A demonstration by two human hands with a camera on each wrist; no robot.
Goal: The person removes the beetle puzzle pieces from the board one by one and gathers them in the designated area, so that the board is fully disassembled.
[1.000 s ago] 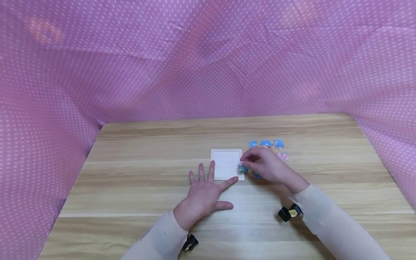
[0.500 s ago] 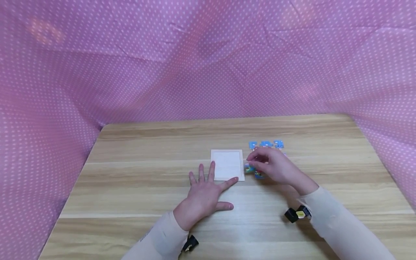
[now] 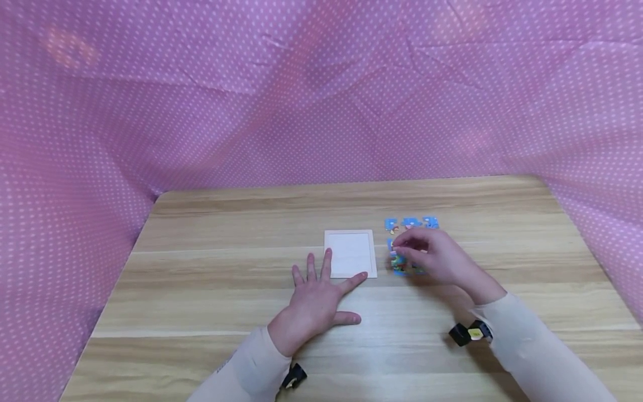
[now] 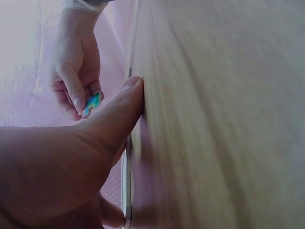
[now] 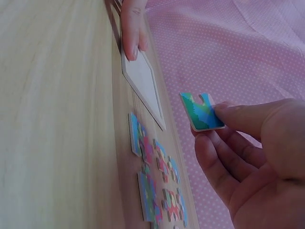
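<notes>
A jigsaw piece (image 5: 202, 114), green and blue with a straight edge, is pinched between the thumb and fingers of my right hand (image 3: 444, 259). The same piece shows small in the left wrist view, held up above the table level. My left hand (image 3: 313, 304) lies spread on the table, with some fingertips resting on the lower and left border of a square puzzle tray (image 3: 374, 254). The tray's white inside is bare. Right of the tray lie several loose jigsaw pieces (image 3: 412, 222), partly hidden under my right hand.
The wooden table (image 3: 226, 234) runs back to a pink dotted cloth (image 3: 321, 111) that hangs behind and at both sides. Black wrist cameras sit under each cuff, the right one (image 3: 459, 334) just above the table.
My right hand has moved right with the jigsaw piece, from over the tray's right edge to above the loose pieces. The tray has shifted very slightly left; my left hand has stayed in place.
</notes>
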